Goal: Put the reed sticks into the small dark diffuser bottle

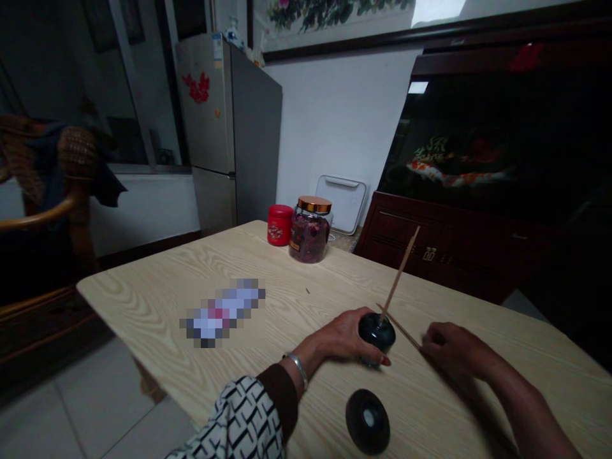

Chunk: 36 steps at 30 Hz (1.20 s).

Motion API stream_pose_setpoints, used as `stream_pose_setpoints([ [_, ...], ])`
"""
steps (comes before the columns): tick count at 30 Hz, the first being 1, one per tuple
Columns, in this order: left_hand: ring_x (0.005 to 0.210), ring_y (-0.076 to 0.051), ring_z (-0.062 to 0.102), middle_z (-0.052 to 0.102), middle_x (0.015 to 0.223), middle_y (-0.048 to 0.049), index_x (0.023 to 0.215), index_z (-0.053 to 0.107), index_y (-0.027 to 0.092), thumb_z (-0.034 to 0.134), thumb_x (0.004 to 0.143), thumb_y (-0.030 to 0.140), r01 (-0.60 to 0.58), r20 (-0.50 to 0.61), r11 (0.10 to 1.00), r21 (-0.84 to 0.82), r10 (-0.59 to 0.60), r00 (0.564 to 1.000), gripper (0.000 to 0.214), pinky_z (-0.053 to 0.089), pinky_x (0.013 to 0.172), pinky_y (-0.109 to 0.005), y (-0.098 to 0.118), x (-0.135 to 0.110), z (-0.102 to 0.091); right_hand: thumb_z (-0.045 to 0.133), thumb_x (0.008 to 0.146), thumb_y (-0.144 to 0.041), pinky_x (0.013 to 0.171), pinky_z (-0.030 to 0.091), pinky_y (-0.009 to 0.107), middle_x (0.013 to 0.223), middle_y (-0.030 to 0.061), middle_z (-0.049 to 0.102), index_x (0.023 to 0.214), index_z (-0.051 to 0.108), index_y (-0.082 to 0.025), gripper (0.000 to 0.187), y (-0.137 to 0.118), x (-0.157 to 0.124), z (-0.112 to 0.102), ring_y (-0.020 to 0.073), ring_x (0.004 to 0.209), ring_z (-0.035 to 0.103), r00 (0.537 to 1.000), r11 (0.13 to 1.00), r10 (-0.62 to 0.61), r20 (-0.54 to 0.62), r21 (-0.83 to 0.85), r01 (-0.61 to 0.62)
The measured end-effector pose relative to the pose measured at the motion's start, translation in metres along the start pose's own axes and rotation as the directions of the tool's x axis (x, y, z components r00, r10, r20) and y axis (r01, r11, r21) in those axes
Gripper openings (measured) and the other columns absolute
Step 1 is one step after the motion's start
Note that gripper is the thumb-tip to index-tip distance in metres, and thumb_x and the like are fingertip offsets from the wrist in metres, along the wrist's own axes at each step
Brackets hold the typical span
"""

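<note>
While the left hand (345,334) wraps around a dark, glossy bottle (377,333) on the near part of a pale wood-grain worktop (157,290), its fingers behind and thumb in front, the right hand (448,344) curls closed on a thin stick (404,332). The stick slants from the bottle's neck down past the fingers toward the lower right, though whether its tip touches the neck cannot be told. Other slender sticks (400,274) rise at a tilt from the bottle's mouth. A silver bangle (297,371) circles the left wrist, above a patterned sleeve (248,414). Just in front of the bottle lies a round, dark disc (366,423) with a pale centre; a pixelated object (224,312) lies to the left. Near the far edge, a red canister (280,225) stands beside a copper-lidded glass jar (310,237).
</note>
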<state>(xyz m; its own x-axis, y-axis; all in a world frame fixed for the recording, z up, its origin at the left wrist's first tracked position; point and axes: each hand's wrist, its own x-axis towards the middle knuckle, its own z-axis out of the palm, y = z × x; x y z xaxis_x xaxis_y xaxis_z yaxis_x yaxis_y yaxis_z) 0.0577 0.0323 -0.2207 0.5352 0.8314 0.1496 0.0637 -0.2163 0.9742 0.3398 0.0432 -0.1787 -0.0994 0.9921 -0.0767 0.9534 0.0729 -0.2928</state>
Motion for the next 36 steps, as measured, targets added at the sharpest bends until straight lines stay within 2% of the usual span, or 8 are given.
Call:
stream_pose_setpoints([
  [5, 0.092, -0.021, 0.064, 0.069, 0.104, -0.0092, 0.113, 0.063, 0.015, 0.095, 0.048, 0.034, 0.010, -0.001, 1.000, -0.004, -0.010, 1.000, 0.074, 0.050, 0.078, -0.030, -0.002, 0.000, 0.000, 0.070, 0.068, -0.027, 0.062, 0.041, 0.027, 0.072, 0.0026, 0.071, 0.064, 0.065, -0.022, 0.009, -0.005, 0.001, 0.014, 0.0185, 0.069, 0.063, 0.999, 1.000, -0.009, 0.032, 0.012, 0.009],
  [14, 0.091, -0.020, 0.064, 0.069, 0.103, -0.0081, 0.111, 0.063, 0.016, 0.095, 0.048, 0.033, 0.014, -0.003, 1.000, -0.012, -0.014, 1.000, 0.073, 0.050, 0.078, -0.030, -0.001, 0.001, 0.001, 0.063, 0.074, -0.024, 0.061, 0.040, 0.026, 0.078, 0.0039, 0.073, 0.068, 0.067, -0.022, 0.008, -0.013, -0.002, 0.010, 0.0191, 0.075, 0.066, 1.000, 0.996, 0.001, 0.029, -0.093, 0.002],
  [20, 0.090, -0.020, 0.063, 0.069, 0.101, -0.0087, 0.111, 0.064, 0.015, 0.095, 0.048, 0.035, 0.006, -0.003, 1.000, 0.010, -0.006, 1.000, 0.073, 0.049, 0.074, -0.028, -0.002, 0.000, 0.000, 0.058, 0.076, -0.026, 0.060, 0.035, 0.032, 0.091, 0.0134, 0.073, 0.077, 0.068, -0.020, 0.011, -0.026, -0.003, 0.011, 0.0303, 0.084, 0.067, 0.997, 0.956, 0.072, -0.009, -0.284, -0.072],
  [23, 0.090, -0.020, 0.064, 0.069, 0.102, -0.0092, 0.113, 0.063, 0.014, 0.095, 0.049, 0.036, 0.007, -0.003, 1.000, 0.016, -0.007, 1.000, 0.075, 0.050, 0.075, -0.029, -0.002, 0.000, -0.001, 0.057, 0.076, -0.023, 0.062, 0.035, 0.034, 0.094, 0.0151, 0.073, 0.080, 0.068, -0.020, 0.012, -0.031, -0.004, 0.012, 0.0328, 0.088, 0.067, 0.997, 0.942, 0.077, -0.008, -0.327, -0.075],
  [29, 0.091, -0.020, 0.064, 0.069, 0.102, -0.0082, 0.112, 0.064, 0.015, 0.095, 0.048, 0.034, 0.004, 0.002, 1.000, 0.012, -0.004, 1.000, 0.074, 0.050, 0.076, -0.029, -0.001, 0.001, 0.000, 0.057, 0.076, -0.024, 0.060, 0.035, 0.032, 0.093, 0.0120, 0.073, 0.082, 0.068, -0.021, 0.012, -0.025, 0.001, 0.014, 0.0287, 0.085, 0.068, 0.997, 0.955, 0.079, 0.011, -0.288, -0.073],
  [32, 0.091, -0.020, 0.063, 0.069, 0.102, -0.0070, 0.112, 0.064, 0.015, 0.095, 0.047, 0.033, 0.011, -0.001, 1.000, 0.009, -0.011, 1.000, 0.074, 0.049, 0.076, -0.030, 0.001, 0.000, 0.000, 0.057, 0.079, -0.026, 0.062, 0.037, 0.030, 0.091, 0.0089, 0.073, 0.085, 0.067, -0.022, 0.013, -0.017, 0.006, 0.015, 0.0240, 0.082, 0.067, 0.998, 0.970, 0.067, 0.014, -0.237, -0.061],
  [36, 0.090, -0.020, 0.063, 0.069, 0.100, -0.0068, 0.111, 0.064, 0.015, 0.095, 0.046, 0.032, 0.032, -0.005, 0.999, 0.001, -0.032, 0.999, 0.074, 0.049, 0.075, -0.029, 0.003, -0.001, -0.001, 0.059, 0.081, -0.030, 0.065, 0.039, 0.029, 0.091, 0.0078, 0.073, 0.085, 0.066, -0.022, 0.012, -0.008, 0.010, 0.019, 0.0224, 0.082, 0.065, 0.999, 0.982, 0.051, 0.012, -0.183, -0.048],
])
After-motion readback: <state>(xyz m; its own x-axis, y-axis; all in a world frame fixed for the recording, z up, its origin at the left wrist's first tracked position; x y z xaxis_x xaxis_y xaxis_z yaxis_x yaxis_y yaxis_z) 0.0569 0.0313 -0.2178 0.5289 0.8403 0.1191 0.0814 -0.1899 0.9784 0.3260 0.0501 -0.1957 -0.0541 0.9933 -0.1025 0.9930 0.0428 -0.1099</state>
